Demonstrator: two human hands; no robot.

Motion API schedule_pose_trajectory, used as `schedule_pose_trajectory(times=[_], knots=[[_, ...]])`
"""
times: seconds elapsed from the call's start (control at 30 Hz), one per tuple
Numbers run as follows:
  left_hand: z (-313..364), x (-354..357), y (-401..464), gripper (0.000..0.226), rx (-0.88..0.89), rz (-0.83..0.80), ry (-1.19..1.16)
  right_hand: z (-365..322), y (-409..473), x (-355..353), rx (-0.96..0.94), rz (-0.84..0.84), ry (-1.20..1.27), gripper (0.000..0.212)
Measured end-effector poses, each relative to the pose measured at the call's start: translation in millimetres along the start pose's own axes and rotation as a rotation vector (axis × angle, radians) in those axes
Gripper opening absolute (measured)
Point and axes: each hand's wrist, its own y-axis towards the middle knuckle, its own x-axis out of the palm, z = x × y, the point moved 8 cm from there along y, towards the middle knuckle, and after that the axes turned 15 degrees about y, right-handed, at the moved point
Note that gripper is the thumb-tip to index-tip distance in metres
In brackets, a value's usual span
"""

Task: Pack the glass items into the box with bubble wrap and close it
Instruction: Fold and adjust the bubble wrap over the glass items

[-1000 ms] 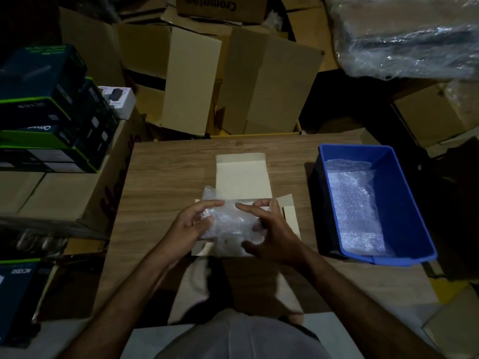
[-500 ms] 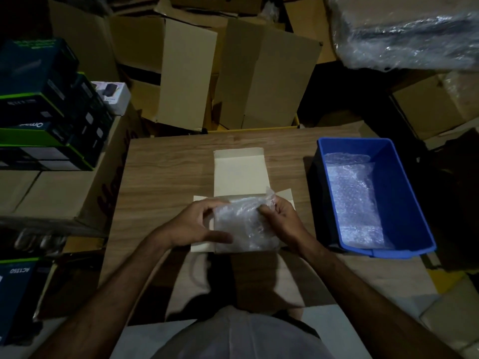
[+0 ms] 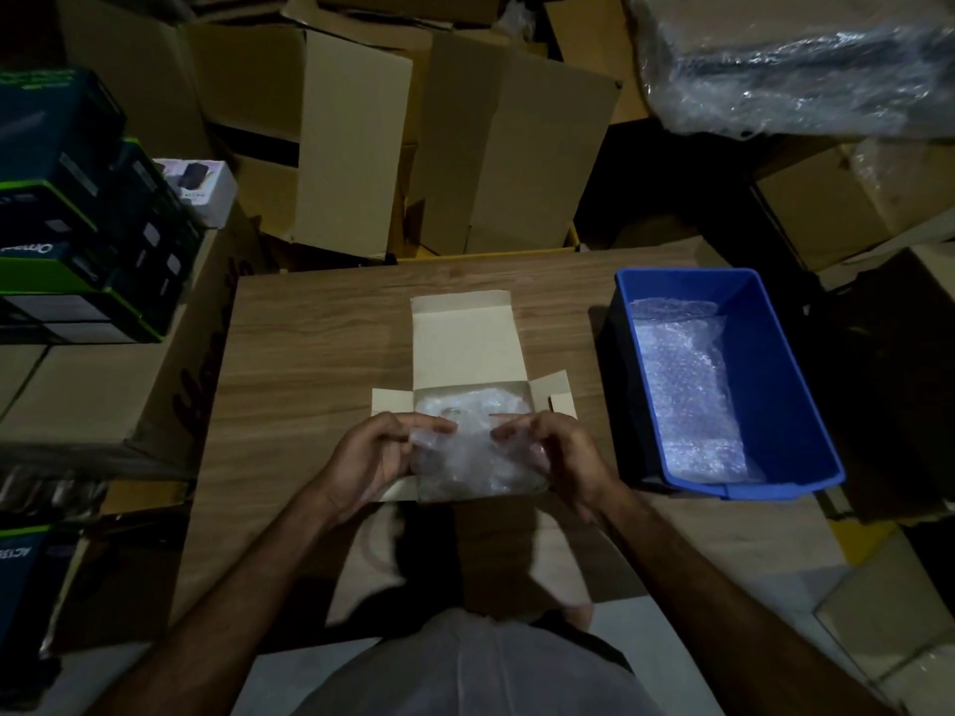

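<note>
A small cream cardboard box (image 3: pixel 467 343) lies open in the middle of the wooden table (image 3: pixel 320 354), its lid flap pointing away from me and side flaps spread. A crumpled bundle of bubble wrap (image 3: pixel 473 452) fills the box. My left hand (image 3: pixel 374 457) pinches the bundle's left edge and my right hand (image 3: pixel 555 452) pinches its right edge, both over the box's near half. Any glass item inside the wrap is hidden.
A blue plastic bin (image 3: pixel 775 364) with more bubble wrap (image 3: pixel 687 390) stands on the table's right side. Stacked dark retail boxes (image 3: pixel 77 224) rise at the left. Large cardboard cartons (image 3: pixel 424 136) crowd the far edge, and plastic-wrapped goods (image 3: pixel 806 59) sit top right.
The bubble wrap bundle has sunk into the box. Both hands have shifted from its top to gripping its left and right edges.
</note>
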Motion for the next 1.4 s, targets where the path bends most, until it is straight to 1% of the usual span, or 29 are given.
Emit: schedule_pose_trajectory(times=[0.03,0.1,0.13,0.2,0.23,0.27,0.33,0.37,0.47,0.53,0.57,0.6,0.67,0.7,0.77,0.83,0.93,1.03,1.1,1.17,1.23,1.33,1.37,1.4], knots=[[1,0,-1,0.04,-0.005,-0.012,0.015,0,-1,-2,-0.01,0.006,-0.018,0.013],[8,-2,3,0.028,0.037,0.013,0.183,-4,-3,-5,-0.126,0.029,-0.127,0.019],[10,-3,6,0.032,0.066,0.007,0.27,-5,-4,-5,-0.192,0.03,-0.177,0.025],[9,-1,13,0.053,0.095,-0.059,0.377,-2,-5,-6,-0.268,0.031,-0.248,0.037],[10,2,15,0.054,0.101,-0.094,0.421,1,-5,-8,-0.294,0.029,-0.297,0.037],[8,2,18,0.047,0.098,-0.11,0.491,4,-5,-10,-0.325,0.029,-0.365,0.03],[3,4,25,0.023,0.088,-0.124,0.686,12,-6,-16,-0.391,0.036,-0.474,0.011],[-1,3,29,0.02,0.079,-0.131,0.754,18,-7,-20,-0.404,0.054,-0.491,0.009],[-11,-1,43,0.033,0.052,-0.123,0.877,29,-14,-28,-0.403,0.155,-0.533,0.022],[-9,3,54,0.036,0.075,-0.163,0.879,34,-19,-36,-0.379,0.224,-0.51,0.019],[-3,9,58,0.035,0.117,-0.191,0.899,36,-21,-37,-0.377,0.236,-0.503,0.015],[5,15,62,0.034,0.198,-0.204,0.962,35,-23,-39,-0.406,0.234,-0.512,0.012],[24,29,76,0.028,0.416,-0.173,1.093,31,-26,-41,-0.501,0.249,-0.607,0.008],[29,35,85,0.026,0.478,-0.153,1.137,28,-26,-42,-0.536,0.269,-0.675,0.009],[36,43,104,0.024,0.467,-0.049,1.169,19,-26,-41,-0.59,0.309,-0.862,0.016],[41,55,122,0.017,0.468,0.04,1.182,11,-23,-37,-0.622,0.332,-1.062,0.016],[34,70,142,0.014,0.497,0.077,1.313,10,-12,-32,-0.598,0.318,-1.337,0.01],[22,76,148,0.014,0.656,0.098,1.398,22,-5,-29,-0.52,0.278,-1.505,0.016],[12,78,146,0.017,0.721,0.089,1.49,31,-2,-26,-0.484,0.252,-1.584,0.018],[11,82,142,0.017,0.765,0.053,1.582,35,0,-23,-0.464,0.233,-1.643,0.023],[9,84,137,0.024,0.798,-0.023,1.668,34,2,-21,-0.407,0.216,-1.697,0.029],[1,83,131,0.04,0.859,-0.127,1.885,33,8,-18,-0.277,0.185,-1.815,0.027],[-2,83,131,0.043,0.884,-0.138,1.933,33,10,-17,-0.244,0.18,-1.845,0.025],[-4,82,131,0.043,0.868,-0.156,1.979,34,11,-17,-0.218,0.18,-1.863,0.023]])
